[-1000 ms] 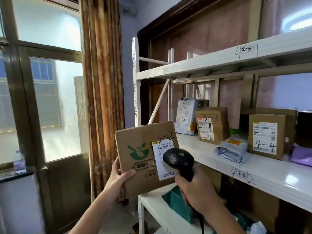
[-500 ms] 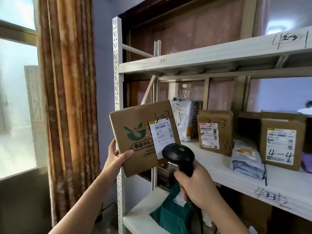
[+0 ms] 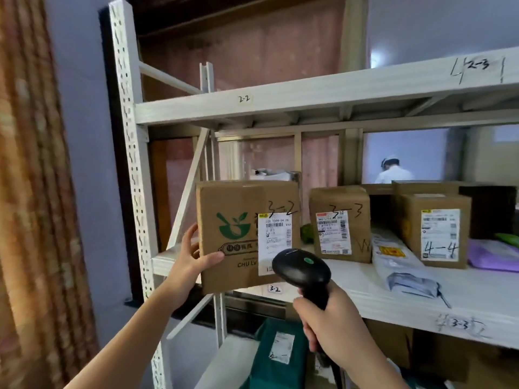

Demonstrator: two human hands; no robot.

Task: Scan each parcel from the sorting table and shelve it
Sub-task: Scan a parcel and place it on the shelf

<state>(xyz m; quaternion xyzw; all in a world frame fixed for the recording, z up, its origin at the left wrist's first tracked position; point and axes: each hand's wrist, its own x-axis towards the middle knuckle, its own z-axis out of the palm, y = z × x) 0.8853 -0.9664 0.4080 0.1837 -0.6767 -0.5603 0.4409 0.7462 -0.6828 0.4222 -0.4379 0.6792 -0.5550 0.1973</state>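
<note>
My left hand [image 3: 193, 258] grips the left edge of a brown cardboard parcel [image 3: 233, 209] with a green bowl logo, a white label and "3-2" handwritten on it. The parcel is upright at the left end of the middle white shelf [image 3: 351, 284], over the shelf's front edge tag "3-2". My right hand [image 3: 331, 321] holds a black handheld barcode scanner [image 3: 302, 269] just in front of the parcel's lower right corner, its head partly covering the label's bottom.
On the same shelf stand a box marked "3-3" [image 3: 341, 223], a grey plastic mailer [image 3: 404, 265], a box marked "4-4" [image 3: 435, 231] and a purple bag [image 3: 494, 254]. A green package [image 3: 280, 355] lies on the lower shelf. The upper shelf [image 3: 309, 99] is above. A curtain [image 3: 31, 192] hangs left.
The parcel has moved right and toward the shelf, from tilted in the air to upright at the shelf's left end. My view has come closer to the shelving. The scanner stays beside the label.
</note>
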